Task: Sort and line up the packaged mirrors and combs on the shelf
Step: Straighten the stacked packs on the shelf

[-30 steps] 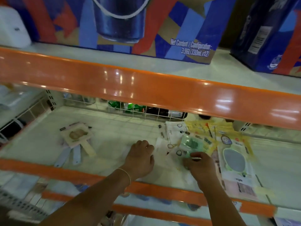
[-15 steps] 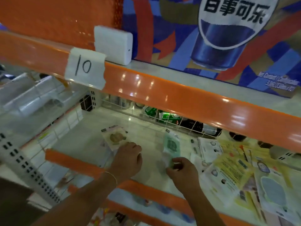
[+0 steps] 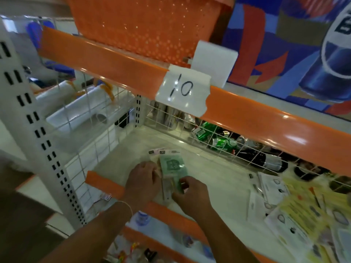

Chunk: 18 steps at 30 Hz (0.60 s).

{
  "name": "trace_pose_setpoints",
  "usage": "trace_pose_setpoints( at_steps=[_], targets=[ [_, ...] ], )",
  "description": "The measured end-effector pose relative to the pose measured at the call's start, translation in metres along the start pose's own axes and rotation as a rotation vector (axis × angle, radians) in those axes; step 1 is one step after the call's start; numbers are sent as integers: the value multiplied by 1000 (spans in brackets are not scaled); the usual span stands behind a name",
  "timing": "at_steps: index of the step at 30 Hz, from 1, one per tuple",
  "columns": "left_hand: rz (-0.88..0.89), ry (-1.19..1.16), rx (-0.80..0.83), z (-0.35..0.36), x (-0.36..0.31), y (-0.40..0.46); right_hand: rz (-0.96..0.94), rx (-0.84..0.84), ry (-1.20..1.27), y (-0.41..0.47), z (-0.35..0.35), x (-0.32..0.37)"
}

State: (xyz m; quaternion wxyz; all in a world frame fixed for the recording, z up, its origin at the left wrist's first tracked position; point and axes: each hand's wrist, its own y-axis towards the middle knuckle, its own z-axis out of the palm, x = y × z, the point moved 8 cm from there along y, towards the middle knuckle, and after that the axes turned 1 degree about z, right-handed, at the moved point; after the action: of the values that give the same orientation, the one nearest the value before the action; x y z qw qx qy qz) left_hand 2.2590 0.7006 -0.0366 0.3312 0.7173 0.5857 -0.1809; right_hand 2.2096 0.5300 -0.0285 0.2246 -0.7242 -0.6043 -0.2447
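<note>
Now my right grip (image 3: 187, 193) pinches the green pack (image 3: 173, 168) flat on the shelf (image 3: 218, 173) at six o'clock, while my left hand (image 3: 143, 180) steadies the pile so edges match.

My left hand (image 3: 142, 180) lies knuckles-up, fingers curled — my right hand (image 3: 190, 194) beside it, fingers bent in a pinch.

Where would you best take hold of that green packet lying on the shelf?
Probably by its near, lower end, coming from the open front. The green packet lies flat and thin, its far end toward the wire back; the right hand pinches there already.
</note>
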Motion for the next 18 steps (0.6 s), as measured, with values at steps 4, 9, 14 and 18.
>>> trace_pose_setpoints(
  at_steps=[4,9,14,18],
  targets=[
    [38,-24,-26,-6,-4,4,-49,34,-53,7,10,9],
    [130,-31,-46,-2,-22,10,-98,-3,-13,2,5,7],
    [247,-26,-3,17,-53,12,-6,-99,-2,-11,-26,-30],
    [316,-76,49,39,-85,11,130,-204,28,-24,-63,-77]
  ],
)
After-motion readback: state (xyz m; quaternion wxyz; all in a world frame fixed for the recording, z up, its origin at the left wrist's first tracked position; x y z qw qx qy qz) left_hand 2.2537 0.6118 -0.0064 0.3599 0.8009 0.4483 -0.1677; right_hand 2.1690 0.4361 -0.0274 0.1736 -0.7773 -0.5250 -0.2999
